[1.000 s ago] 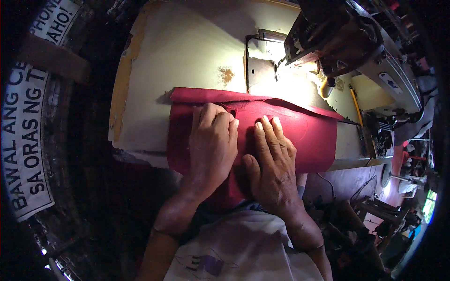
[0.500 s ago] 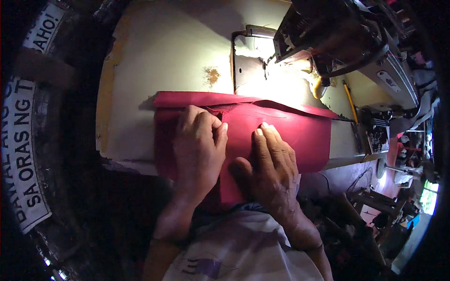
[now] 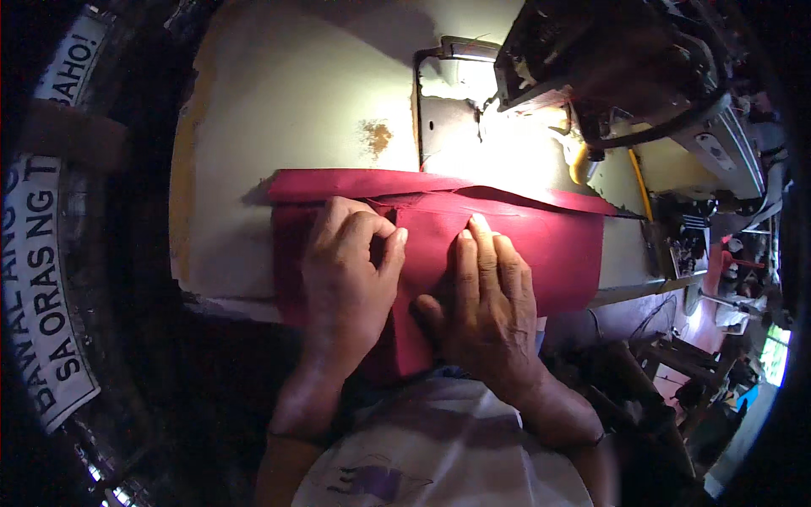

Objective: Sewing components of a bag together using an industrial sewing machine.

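Likely light, limp red cloth (image 3: pixel 427 247), best gripped at fold (image 3: pixel 355 182); under curled left hand (image 3: pixel 348 275) (pinch unclear), flat right hand (image 3: pixel 492 313).

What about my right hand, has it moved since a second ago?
Yes: your right hand has shifted right, farther from the brown stain.

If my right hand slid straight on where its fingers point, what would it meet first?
Probably the red strip along the far edge of the red cloth your right hand lies on; how high that strip stands is hard to judge.
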